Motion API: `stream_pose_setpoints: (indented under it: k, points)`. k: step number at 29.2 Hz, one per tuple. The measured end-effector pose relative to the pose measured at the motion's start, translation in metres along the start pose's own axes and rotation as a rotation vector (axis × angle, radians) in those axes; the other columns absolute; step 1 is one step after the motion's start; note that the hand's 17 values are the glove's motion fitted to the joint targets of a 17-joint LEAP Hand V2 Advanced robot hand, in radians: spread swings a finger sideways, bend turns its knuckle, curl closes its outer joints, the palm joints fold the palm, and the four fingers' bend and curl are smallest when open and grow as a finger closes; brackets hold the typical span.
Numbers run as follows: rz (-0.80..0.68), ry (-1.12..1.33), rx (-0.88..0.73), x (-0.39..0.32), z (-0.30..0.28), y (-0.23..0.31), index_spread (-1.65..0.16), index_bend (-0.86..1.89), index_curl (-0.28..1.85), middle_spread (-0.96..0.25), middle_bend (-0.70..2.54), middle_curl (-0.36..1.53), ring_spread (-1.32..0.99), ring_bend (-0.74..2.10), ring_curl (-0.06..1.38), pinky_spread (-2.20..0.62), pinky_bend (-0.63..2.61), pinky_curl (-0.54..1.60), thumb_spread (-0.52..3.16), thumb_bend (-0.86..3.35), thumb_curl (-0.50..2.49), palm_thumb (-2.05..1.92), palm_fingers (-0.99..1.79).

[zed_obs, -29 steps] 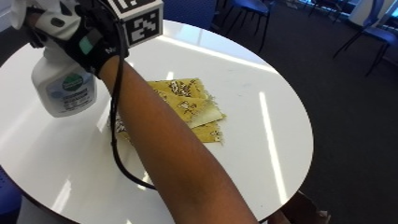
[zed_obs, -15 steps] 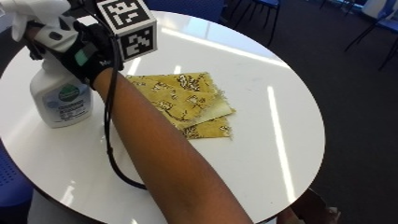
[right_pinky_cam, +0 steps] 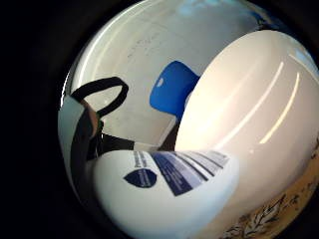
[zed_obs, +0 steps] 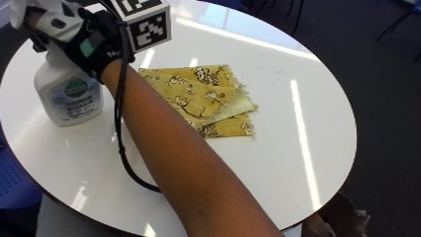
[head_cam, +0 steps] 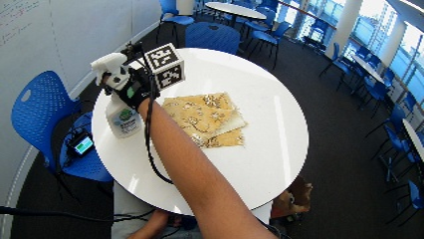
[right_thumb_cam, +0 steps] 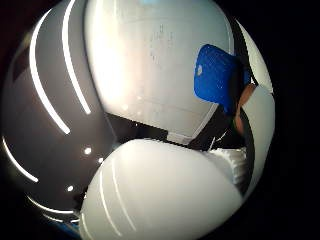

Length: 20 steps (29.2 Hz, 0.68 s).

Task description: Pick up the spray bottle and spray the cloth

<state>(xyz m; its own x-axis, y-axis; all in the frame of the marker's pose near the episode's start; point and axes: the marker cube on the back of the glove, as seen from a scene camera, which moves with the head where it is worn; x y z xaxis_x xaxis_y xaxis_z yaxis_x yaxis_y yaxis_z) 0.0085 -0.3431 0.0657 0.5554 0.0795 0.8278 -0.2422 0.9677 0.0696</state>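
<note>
Spray bottle (zed_obs: 69, 94): upright on the round white table (zed_obs: 315, 98), near its edge, beside the cloth.
Right hand (zed_obs: 85, 39): gloved, fingers curled round the bottle's neck.
Cloth (zed_obs: 204, 98): yellow patterned, folded, flat at table centre.

Open: bare tabletop (zed_obs: 309, 113) beyond the cloth (zed_obs: 210, 98).
Blocking: spray bottle (zed_obs: 69, 94) stands beside the cloth.

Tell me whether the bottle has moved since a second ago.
No. In the outside view the bottle stands on the table at the same gap from the cloth; the hand grips its neck.
</note>
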Motion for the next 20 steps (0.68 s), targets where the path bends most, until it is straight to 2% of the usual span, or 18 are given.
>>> stream_pose_setpoints:
  k: [20]
  points:
    - [0.034, -0.018, -0.059, 0.006, 0.011, -0.001, -0.30, 0.28, 0.57, -0.21, 0.69, 0.53, -0.23, 0.65, 0.47, -0.26, 0.43, 0.53, 0.24, -0.03, 0.80, 0.92, 1.35]
